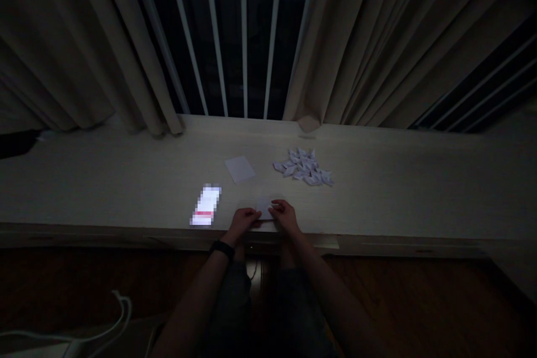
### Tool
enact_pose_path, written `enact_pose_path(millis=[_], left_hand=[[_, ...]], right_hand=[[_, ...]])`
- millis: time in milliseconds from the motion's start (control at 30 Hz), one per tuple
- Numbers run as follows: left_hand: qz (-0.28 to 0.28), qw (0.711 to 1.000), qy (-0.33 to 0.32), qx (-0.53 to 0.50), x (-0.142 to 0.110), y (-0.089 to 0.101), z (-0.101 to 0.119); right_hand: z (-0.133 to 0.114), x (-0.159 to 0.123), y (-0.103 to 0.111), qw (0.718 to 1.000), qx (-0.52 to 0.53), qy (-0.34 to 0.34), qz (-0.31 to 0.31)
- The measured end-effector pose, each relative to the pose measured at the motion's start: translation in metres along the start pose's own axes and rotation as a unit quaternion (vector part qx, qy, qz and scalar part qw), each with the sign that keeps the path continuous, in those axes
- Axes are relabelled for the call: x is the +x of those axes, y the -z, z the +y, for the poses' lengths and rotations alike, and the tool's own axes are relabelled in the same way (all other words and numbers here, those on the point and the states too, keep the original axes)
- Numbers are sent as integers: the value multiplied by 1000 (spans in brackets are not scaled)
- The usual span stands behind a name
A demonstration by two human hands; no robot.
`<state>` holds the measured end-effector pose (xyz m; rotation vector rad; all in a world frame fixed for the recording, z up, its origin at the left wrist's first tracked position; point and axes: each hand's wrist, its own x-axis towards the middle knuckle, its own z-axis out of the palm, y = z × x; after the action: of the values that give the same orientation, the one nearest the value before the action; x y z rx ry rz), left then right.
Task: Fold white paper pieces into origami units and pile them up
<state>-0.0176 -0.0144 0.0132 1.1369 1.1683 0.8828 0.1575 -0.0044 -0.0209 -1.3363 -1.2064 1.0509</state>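
Observation:
Near the front edge of the pale ledge, a small sheet of white paper (265, 210) lies between my two hands. My left hand (245, 219), with a dark band on its wrist, pinches the paper's left side. At the right side, my right hand (284, 215) holds the paper between thumb and fingers. Just beyond lies a flat square stack of white paper (240, 169). To its right sits a pile of several small folded paper pieces (304, 166); their exact shape is hard to make out in the dim light.
A lit phone (206, 205), its screen blurred out, rests on the ledge (398, 190) left of my hands. Behind stand a barred window (245, 39) and long curtains (352, 39). A white cable (121, 307) hangs at the lower left.

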Motion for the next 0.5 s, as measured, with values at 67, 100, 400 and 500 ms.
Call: enact_pose_path(millis=[67, 100, 400, 500], left_hand=[[-29, 997, 17, 73, 0, 1, -2], [-34, 994, 19, 105, 0, 1, -4], [14, 970, -48, 236, -5, -6, -5], [37, 959, -59, 275, -10, -5, -2]], right_hand=[[2, 1, 0, 999, -34, 29, 20], [3, 1, -1, 998, -50, 42, 25], [8, -11, -1, 987, -140, 80, 27], [5, -9, 1, 977, -184, 105, 24]])
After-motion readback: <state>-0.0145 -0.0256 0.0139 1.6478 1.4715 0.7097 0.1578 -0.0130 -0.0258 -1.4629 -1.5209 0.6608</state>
